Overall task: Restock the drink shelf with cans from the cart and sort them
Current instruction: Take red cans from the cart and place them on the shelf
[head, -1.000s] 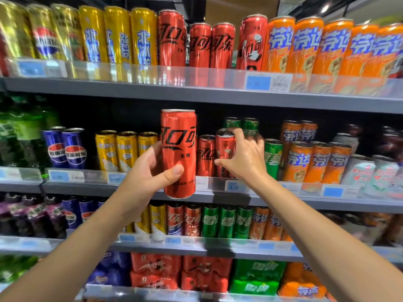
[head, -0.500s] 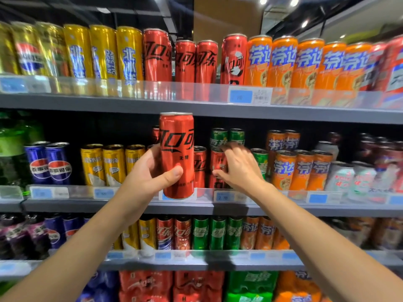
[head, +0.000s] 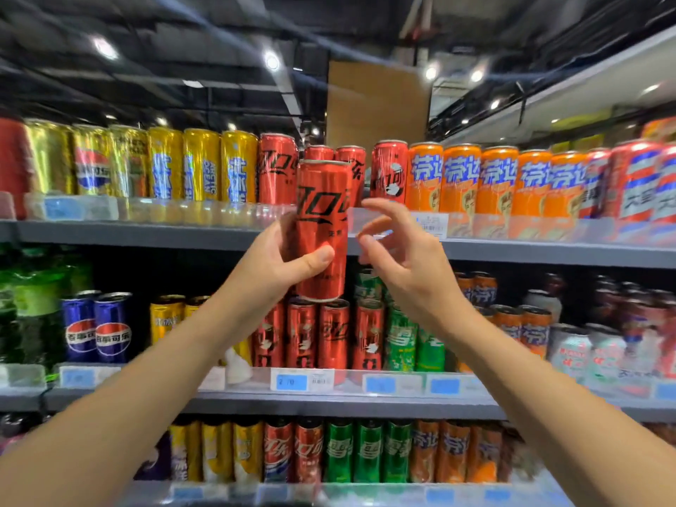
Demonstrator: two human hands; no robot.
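Note:
My left hand (head: 278, 263) grips a tall red cola can (head: 322, 214) upright, thumb across its front, held in front of the edge of the top shelf (head: 146, 234). Its top reaches the red cans (head: 278, 168) standing on that shelf. Beside the can on the right, my right hand (head: 398, 258) hovers with fingers loosely curled and spread, holding nothing. Below the held can stands a row of red cans (head: 334, 333) on the middle shelf (head: 329, 400).
Yellow cans (head: 201, 164) stand left of the red ones on the top shelf, orange cans (head: 479, 177) to the right. The middle shelf carries blue cans (head: 97, 329), green cans (head: 402, 340) and orange cans. A lower shelf (head: 365, 494) holds mixed cans. Price tags line the shelf edges.
My left hand has lifted the red can from the middle shelf level up to the top shelf. My right hand has let go of the middle-shelf can and risen beside the held can.

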